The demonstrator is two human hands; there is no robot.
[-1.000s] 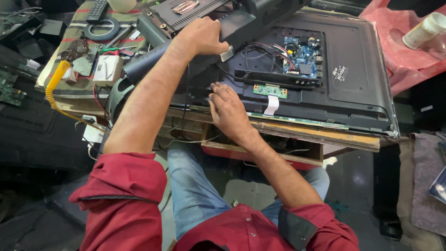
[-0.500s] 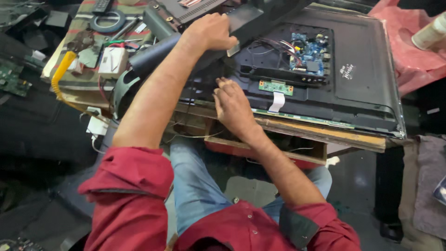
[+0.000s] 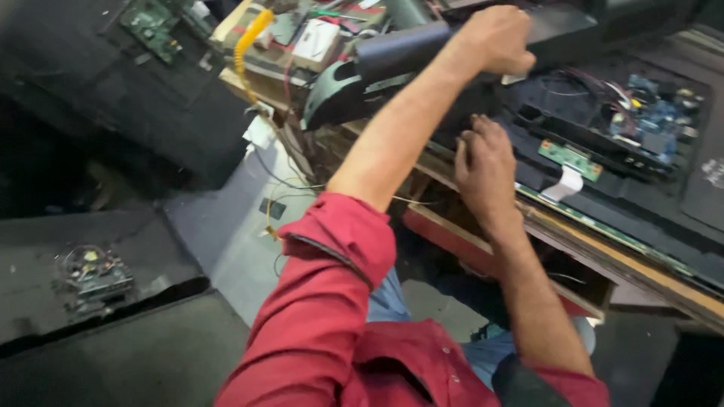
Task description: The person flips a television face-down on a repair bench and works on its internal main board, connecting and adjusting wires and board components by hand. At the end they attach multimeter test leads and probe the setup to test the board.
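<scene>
Dim, cluttered repair bench w/ dark floor fills the view. Far left, low: a small round-coiled electronic part (image 3: 90, 273) lies on a dark slab, well apart from the person. Top left, a green circuit board (image 3: 153, 20) sits on black casing. Next to the right, a yellow coiled cord (image 3: 249, 39) and a white boxy device (image 3: 317, 41) rest on a pile of stuff at the bench corner.

Centre: red-sleeved left arm reaches up and over; left hand (image 3: 498, 38) is curled, gripping the edge of a black back cover (image 3: 400, 51) lifted off the set. Just below and to the right, right hand (image 3: 485, 167) is half-closed, fingers bent down onto the dark inner frame of the opened flat-screen TV (image 3: 679, 218); can't tell if it pinches anything.

Right: small green strip board (image 3: 571, 159) w/ a white ribbon cable (image 3: 562, 185) just beside the right hand. Further right, blue main board (image 3: 654, 124) w/ wires, inside the TV, which lies face-down on the wooden bench edge (image 3: 626, 260).
</scene>
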